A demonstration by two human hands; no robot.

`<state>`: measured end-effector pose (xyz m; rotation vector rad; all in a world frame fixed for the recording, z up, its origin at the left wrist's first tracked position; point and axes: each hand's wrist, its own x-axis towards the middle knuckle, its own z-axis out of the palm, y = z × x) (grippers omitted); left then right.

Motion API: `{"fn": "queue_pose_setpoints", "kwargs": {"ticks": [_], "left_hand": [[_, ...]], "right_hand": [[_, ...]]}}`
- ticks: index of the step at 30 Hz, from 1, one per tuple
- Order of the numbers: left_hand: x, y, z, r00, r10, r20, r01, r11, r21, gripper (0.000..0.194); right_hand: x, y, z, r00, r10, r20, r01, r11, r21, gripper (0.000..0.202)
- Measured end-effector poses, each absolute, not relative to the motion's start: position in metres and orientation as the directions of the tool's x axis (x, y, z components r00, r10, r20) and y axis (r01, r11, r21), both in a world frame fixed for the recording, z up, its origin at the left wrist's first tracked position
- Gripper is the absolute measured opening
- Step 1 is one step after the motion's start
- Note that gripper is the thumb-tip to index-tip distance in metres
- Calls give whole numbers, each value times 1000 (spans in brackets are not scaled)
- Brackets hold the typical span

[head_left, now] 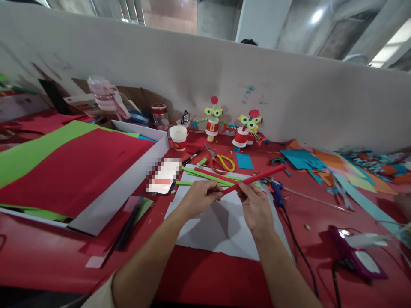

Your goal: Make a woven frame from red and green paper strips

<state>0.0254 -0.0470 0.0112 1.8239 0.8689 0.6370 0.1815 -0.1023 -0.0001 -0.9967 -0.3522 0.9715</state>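
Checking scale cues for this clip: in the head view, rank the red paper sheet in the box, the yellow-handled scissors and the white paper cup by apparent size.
1. red paper sheet, by far the largest.
2. yellow-handled scissors.
3. white paper cup.
The last two look close; the cup sits farther back, so their order is unsure.

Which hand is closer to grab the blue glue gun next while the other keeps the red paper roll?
Right. The right hand pinches the red paper roll just beside the blue glue gun, which lies to its right. The left hand grips the roll's near end, farther from the gun, and could probably hold it alone.
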Motion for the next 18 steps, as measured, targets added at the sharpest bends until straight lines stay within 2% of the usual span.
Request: {"fn": "queue_pose_setpoints", "kwargs": {"ticks": [5, 14, 18], "left_hand": [[20, -43, 11, 582, 810, 71, 327, -313, 892, 11], [16, -40, 7, 598, 799, 71, 352, -341, 872, 11], [14, -40, 11, 616, 787, 47, 344, -322, 882, 11]], "right_hand": [[196, -100, 9, 669, 730, -143, -541, 347, -766, 19], [214, -100, 19, 783, 603, -150, -508, 482, -714, 17], [217, -101, 22, 800, 578, -160, -500, 494, -711, 15]]}}
